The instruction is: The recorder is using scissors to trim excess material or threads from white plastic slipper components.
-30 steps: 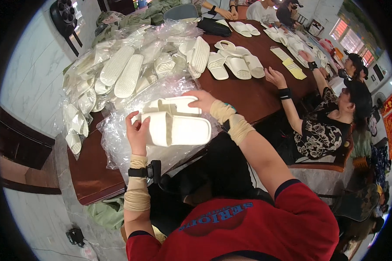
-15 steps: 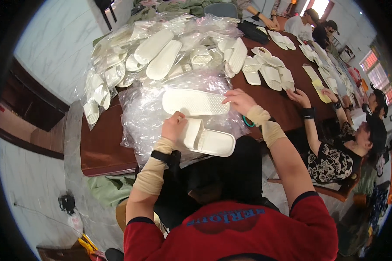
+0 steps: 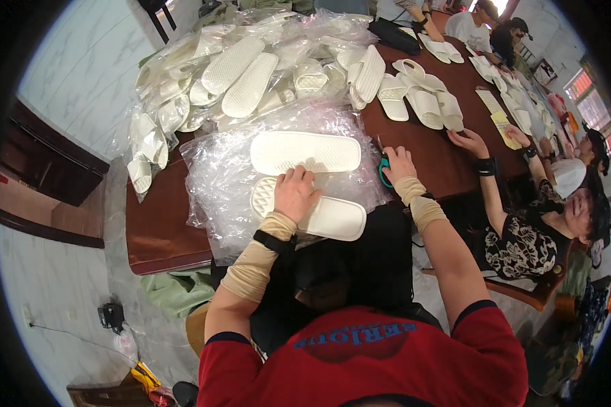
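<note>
A sheet of clear crinkled plastic (image 3: 217,169) is spread over the near end of a dark brown table (image 3: 163,230), and this sheet is taken as the landmark. On it, two white slide slippers are laid. The nearer slipper (image 3: 332,218) is pressed down by the left hand (image 3: 295,193), whose fingers are spread flat over its strap, open rather than clenched. Beyond it, toward the far side of the sheet, the second slipper (image 3: 305,152) is laid sole up, its ribbed tread showing, untouched by either hand.

At the right edge of the sheet, the right hand (image 3: 398,165) is closed around a pair of scissors (image 3: 383,168) with teal handles; the blades are pointed away toward the far side.

Beyond the sheet, a heap of bagged white slippers (image 3: 237,68) is piled on the table. To the right of the sheet and further along the table, loose white slippers (image 3: 421,102) are laid out, and yellow paper slips (image 3: 499,122) are seen near the hand (image 3: 470,141) of another seated person.
</note>
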`<state>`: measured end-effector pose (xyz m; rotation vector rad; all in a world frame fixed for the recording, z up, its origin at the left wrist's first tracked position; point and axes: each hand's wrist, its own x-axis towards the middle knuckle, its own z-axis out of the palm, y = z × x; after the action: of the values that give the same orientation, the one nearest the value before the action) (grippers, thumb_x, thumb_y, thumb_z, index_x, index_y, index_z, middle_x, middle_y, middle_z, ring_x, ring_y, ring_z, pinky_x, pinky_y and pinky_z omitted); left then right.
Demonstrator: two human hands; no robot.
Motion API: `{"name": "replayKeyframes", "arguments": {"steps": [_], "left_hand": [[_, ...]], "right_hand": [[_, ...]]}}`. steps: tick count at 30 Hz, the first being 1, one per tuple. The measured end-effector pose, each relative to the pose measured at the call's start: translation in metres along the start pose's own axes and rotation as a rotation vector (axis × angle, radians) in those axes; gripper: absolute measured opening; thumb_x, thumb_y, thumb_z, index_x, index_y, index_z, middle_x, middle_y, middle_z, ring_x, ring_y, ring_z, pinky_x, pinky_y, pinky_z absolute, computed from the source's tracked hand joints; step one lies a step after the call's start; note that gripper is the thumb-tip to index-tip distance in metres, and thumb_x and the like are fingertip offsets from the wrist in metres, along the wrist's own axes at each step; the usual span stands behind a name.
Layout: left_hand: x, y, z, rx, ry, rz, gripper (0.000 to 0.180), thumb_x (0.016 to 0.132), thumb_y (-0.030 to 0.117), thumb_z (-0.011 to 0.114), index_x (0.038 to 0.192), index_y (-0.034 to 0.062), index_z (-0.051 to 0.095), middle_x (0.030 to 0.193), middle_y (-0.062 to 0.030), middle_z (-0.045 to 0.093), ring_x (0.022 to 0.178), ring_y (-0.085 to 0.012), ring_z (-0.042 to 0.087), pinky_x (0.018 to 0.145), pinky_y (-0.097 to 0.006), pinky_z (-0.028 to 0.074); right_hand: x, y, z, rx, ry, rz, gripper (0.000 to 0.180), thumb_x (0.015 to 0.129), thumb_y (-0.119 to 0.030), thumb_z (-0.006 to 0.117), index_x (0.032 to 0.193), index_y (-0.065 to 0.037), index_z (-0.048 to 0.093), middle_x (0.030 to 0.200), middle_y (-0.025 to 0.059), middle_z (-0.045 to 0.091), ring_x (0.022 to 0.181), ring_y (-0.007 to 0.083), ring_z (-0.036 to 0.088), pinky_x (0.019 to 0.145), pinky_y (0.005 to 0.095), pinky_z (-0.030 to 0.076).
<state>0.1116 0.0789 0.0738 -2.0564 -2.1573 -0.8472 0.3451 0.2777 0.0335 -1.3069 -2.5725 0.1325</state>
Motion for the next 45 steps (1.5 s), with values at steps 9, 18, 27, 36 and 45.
{"name": "replayKeyframes", "arguments": {"steps": [9,18,27,36,45], "left_hand": [[-0.001,0.002,0.013,0.376,-0.219,0.053,0.017,0.074,0.025,0.065,0.080,0.0098,0.066,0.090,-0.0059,0.058,0.094,-0.0264,0.053,0.086,-0.046,0.038],[0.021,-0.025,-0.046,-1.169,0.175,-0.256,0.009,0.090,0.011,0.059,0.090,0.0025,0.061,0.085,-0.0040,0.063,0.075,-0.0133,0.064,0.074,-0.025,0.046],[0.013,-0.020,-0.069,-1.264,0.191,-0.246,0.014,0.094,0.012,0.053,0.098,0.0008,0.060,0.075,-0.0022,0.058,0.068,-0.0108,0.058,0.066,-0.024,0.047],[0.017,-0.010,-0.067,-1.150,0.172,-0.235,0.013,0.094,0.010,0.054,0.096,-0.0012,0.060,0.078,-0.0020,0.057,0.067,-0.0101,0.057,0.066,-0.023,0.047],[0.010,-0.007,-0.096,-1.278,0.366,-0.217,0.012,0.094,0.009,0.052,0.098,-0.0003,0.059,0.076,-0.0038,0.058,0.069,-0.0117,0.058,0.068,-0.025,0.048]], "right_hand": [[-0.014,-0.005,-0.009,-0.165,-0.056,0.101,0.047,0.073,-0.029,0.073,0.109,-0.006,0.053,0.100,0.0167,0.055,0.093,0.0352,0.056,0.076,0.0435,0.051],[-0.016,0.026,0.004,0.049,0.000,0.050,0.044,0.078,-0.021,0.066,0.117,-0.007,0.051,0.100,0.0185,0.057,0.092,0.0389,0.057,0.081,0.0466,0.048],[-0.005,-0.001,-0.036,0.444,0.041,0.228,0.044,0.078,-0.027,0.065,0.118,-0.017,0.052,0.101,0.0159,0.058,0.094,0.0359,0.058,0.078,0.0438,0.046],[-0.013,-0.144,-0.119,0.050,0.134,-0.627,0.044,0.070,-0.024,0.070,0.110,-0.011,0.056,0.091,0.0113,0.057,0.087,0.0291,0.056,0.078,0.0383,0.046],[0.005,-0.108,-0.077,0.107,0.025,-0.290,0.037,0.078,-0.030,0.064,0.110,-0.014,0.054,0.088,0.0113,0.061,0.084,0.0302,0.061,0.070,0.0430,0.048]]}}
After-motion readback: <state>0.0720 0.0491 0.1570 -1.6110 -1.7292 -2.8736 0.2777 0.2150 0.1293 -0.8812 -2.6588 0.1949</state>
